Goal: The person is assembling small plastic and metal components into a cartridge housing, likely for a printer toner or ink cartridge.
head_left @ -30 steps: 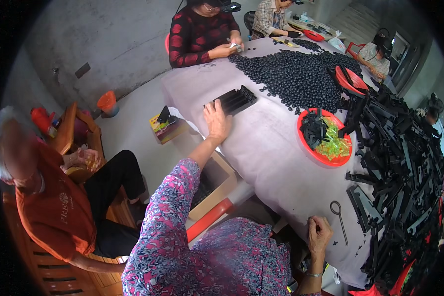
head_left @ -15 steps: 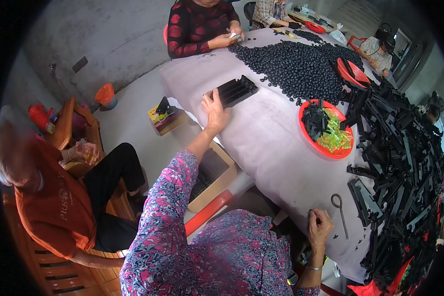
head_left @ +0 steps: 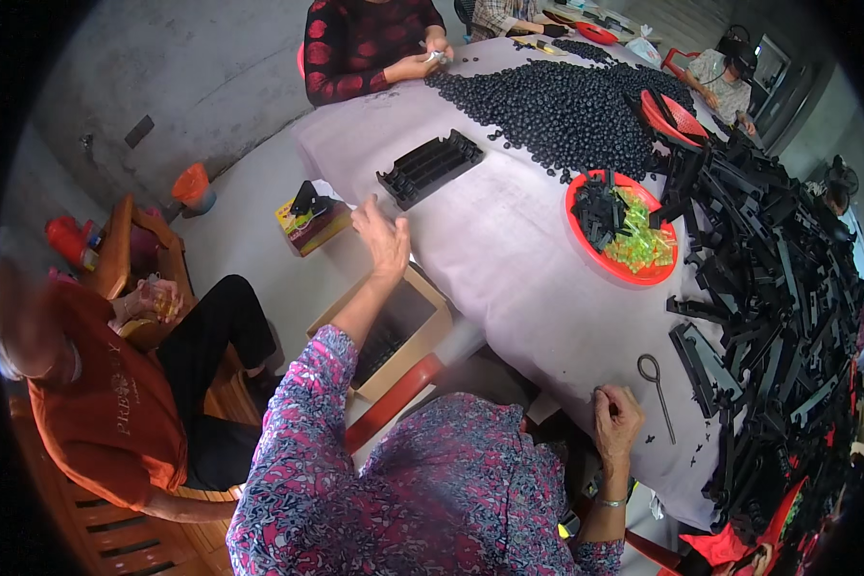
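Note:
My left hand (head_left: 382, 237) is off the table's left edge, fingers stretched out and nothing in them. Just beyond its fingertips lies a long black plastic tray-like part (head_left: 430, 168) with ribbed compartments, not touched by the hand. My right hand (head_left: 617, 420) rests at the near edge of the cloth-covered table, fingers curled in; whether anything is inside them is hidden. Right of it lies a metal rod with a looped end (head_left: 650, 370). Below my left forearm stands an open cardboard box (head_left: 422, 329) with dark parts inside.
A red basin (head_left: 634, 276) holds black and yellow-green pieces. Black caps (head_left: 547, 110) are heaped at the far side, black strips (head_left: 787, 278) along the right. A small printed box (head_left: 307, 221) stands left of the table. One person sits left, others across the table.
My left hand has let go of the black tray-like part and drawn back left and nearer. My right hand stays by the near table edge. The whole view has shifted slightly.

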A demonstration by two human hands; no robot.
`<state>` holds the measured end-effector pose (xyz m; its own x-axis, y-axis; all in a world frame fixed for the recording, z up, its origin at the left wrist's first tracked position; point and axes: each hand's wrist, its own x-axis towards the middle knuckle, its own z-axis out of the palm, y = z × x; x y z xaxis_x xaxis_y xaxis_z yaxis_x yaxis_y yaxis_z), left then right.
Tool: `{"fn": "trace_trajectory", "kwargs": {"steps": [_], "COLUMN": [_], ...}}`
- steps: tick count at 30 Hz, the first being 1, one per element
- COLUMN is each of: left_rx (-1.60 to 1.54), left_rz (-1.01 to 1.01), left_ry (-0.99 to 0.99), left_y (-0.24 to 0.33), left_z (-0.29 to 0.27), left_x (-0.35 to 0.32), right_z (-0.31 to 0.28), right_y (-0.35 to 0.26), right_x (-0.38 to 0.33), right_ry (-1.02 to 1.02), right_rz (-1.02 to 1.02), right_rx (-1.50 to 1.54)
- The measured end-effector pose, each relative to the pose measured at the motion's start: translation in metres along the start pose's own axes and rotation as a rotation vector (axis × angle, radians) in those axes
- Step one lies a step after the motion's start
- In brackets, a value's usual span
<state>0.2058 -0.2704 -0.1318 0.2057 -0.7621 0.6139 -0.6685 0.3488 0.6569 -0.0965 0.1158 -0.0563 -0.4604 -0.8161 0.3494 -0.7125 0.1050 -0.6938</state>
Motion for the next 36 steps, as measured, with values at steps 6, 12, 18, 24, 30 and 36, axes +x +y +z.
{"fn": "trace_trajectory", "kwargs": {"steps": [6,12,18,24,30,36], "left_rx": [0.163,0.193,0.338,0.39,0.3,-0.013], "left_rz": [0.146,0.014,0.083,0.153,0.098,0.169], "left_ry": [-0.113,-0.168,-0.185,-0.108,-0.128,-0.117], "left_y": [0.02,0.013,0.011,-0.037,-0.032,0.013], "left_z": [-0.003,0.012,0.017,0.032,0.041,0.002], "left_x": [-0.008,-0.015,-0.006,0.001,0.003,-0.022], "right_z": [-0.001,0.001,0.001,-0.001,-0.011,-0.085], "right_y": [-0.002,0.0,0.003,0.004,0.008,0.038], "right_x": [-0.001,-0.005,0.0,0.003,-0.001,0.021], "right_ry": [-0.002,0.005,0.013,-0.014,0.017,0.376], "right_rz": [-0.011,-0.036,-0.066,-0.113,0.114,0.112], "right_rx": [-0.013,-0.019,-0.005,0.014,0.264,-0.193]}}
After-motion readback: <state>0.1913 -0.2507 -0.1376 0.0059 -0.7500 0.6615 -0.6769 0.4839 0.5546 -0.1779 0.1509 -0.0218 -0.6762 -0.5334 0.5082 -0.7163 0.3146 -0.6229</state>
